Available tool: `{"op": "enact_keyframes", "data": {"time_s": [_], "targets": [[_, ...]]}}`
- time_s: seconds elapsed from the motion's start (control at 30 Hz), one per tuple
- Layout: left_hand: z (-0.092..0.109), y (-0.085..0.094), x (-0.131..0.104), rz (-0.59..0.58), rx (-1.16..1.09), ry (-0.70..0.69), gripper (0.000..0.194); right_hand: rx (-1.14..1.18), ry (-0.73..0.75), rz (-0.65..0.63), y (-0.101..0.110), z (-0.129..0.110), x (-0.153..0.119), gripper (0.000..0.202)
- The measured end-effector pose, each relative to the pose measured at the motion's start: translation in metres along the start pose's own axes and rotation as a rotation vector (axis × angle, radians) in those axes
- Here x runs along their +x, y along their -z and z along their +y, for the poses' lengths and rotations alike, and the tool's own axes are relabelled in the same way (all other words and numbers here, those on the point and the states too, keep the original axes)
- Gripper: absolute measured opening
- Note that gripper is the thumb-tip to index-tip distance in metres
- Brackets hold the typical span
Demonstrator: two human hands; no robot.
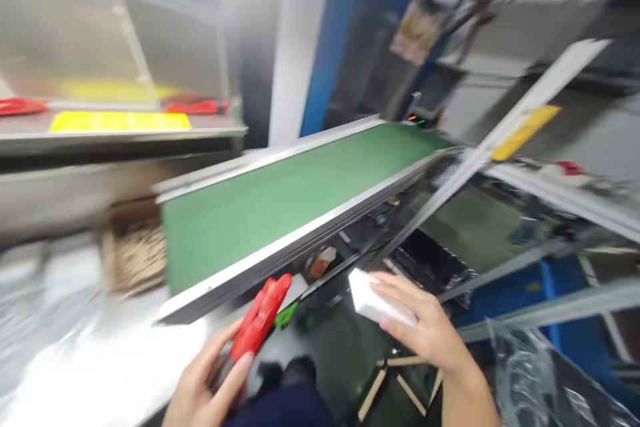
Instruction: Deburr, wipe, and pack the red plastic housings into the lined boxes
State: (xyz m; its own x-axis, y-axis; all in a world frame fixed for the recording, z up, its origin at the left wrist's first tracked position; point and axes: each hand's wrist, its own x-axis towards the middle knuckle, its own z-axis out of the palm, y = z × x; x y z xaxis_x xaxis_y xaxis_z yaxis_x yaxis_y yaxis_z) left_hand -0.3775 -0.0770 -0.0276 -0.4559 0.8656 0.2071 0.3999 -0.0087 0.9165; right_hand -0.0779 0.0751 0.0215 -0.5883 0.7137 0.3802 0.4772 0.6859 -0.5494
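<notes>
My left hand [215, 373] is closed around a red plastic part [263, 313], a long moulded piece tilted up to the right, low in the head view. In my right hand [420, 317] is a small white block-like thing [375, 300], gripped between thumb and fingers; motion blur hides whether it is a box or foam. Both hands are in the air in front of the near edge of a green conveyor belt [300, 180], apart from each other. A bright green piece [286, 315] shows just behind the red part.
A cardboard box [135, 250] of small pale pieces stands left of the belt. Above it, a shelf carries a yellow tray [120, 121] and red parts [195, 107]. A metal frame [480, 157] slants across the right. Clear plastic bags [540, 373] lie at lower right.
</notes>
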Motion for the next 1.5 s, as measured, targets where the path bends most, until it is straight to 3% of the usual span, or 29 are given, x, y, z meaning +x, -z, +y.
{"op": "enact_keyframes", "data": {"time_s": [0.13, 0.23, 0.37, 0.5, 0.63, 0.73, 0.83, 0.93, 1.03, 1.1, 1.17, 1.27, 1.33, 1.4, 1.5], "targets": [[-0.007, 0.044, -0.030, 0.064, 0.178, -0.068, 0.034, -0.067, 0.145, 0.103, -0.055, -0.055, 0.033, 0.031], [-0.013, 0.058, -0.043, 0.170, 0.357, -0.161, 0.033, -0.079, 0.311, 0.159, -0.096, -0.100, 0.050, 0.041], [-0.019, 0.072, -0.058, 0.270, 0.565, -0.249, 0.034, -0.043, 0.460, 0.086, -0.143, -0.149, 0.062, 0.041], [-0.027, 0.092, -0.066, 0.267, 0.696, -0.269, 0.031, -0.151, 0.441, -0.008, -0.173, -0.175, 0.070, 0.039], [-0.035, 0.112, -0.072, 0.307, 0.741, -0.242, 0.029, -0.160, 0.466, -0.099, -0.181, -0.186, 0.069, 0.041], [-0.042, 0.129, -0.075, 0.406, 0.636, -0.055, 0.027, -0.169, 0.536, -0.137, -0.184, -0.184, 0.074, 0.037], [-0.049, 0.150, -0.079, 0.599, 0.413, 0.179, 0.027, -0.183, 0.668, -0.233, -0.198, -0.181, 0.102, 0.033], [-0.054, 0.165, -0.091, 0.699, 0.017, 0.414, 0.040, -0.160, 0.783, -0.417, -0.225, -0.190, 0.149, 0.038], [-0.055, 0.164, -0.109, 0.817, -0.365, 0.546, 0.054, -0.205, 0.769, -0.570, -0.267, -0.214, 0.176, 0.050], [-0.053, 0.159, -0.120, 0.942, -0.524, 0.565, 0.056, -0.201, 0.752, -0.646, -0.300, -0.229, 0.165, 0.059], [-0.051, 0.154, -0.129, 1.058, -0.622, 0.565, 0.053, -0.069, 0.747, -0.714, -0.334, -0.237, 0.130, 0.063], [-0.050, 0.151, -0.142, 1.194, -0.696, 0.539, 0.047, 0.183, 0.599, -0.761, -0.384, -0.226, 0.066, 0.057], [-0.051, 0.152, -0.149, 1.242, -0.751, 0.528, 0.047, 0.183, 0.427, -0.768, -0.417, -0.210, 0.040, 0.053], [-0.051, 0.153, -0.155, 1.266, -0.799, 0.523, 0.049, 0.144, 0.329, -0.765, -0.448, -0.196, 0.034, 0.054], [-0.052, 0.152, -0.160, 1.285, -0.824, 0.503, 0.055, 0.115, 0.243, -0.732, -0.479, -0.186, 0.048, 0.062]]}}
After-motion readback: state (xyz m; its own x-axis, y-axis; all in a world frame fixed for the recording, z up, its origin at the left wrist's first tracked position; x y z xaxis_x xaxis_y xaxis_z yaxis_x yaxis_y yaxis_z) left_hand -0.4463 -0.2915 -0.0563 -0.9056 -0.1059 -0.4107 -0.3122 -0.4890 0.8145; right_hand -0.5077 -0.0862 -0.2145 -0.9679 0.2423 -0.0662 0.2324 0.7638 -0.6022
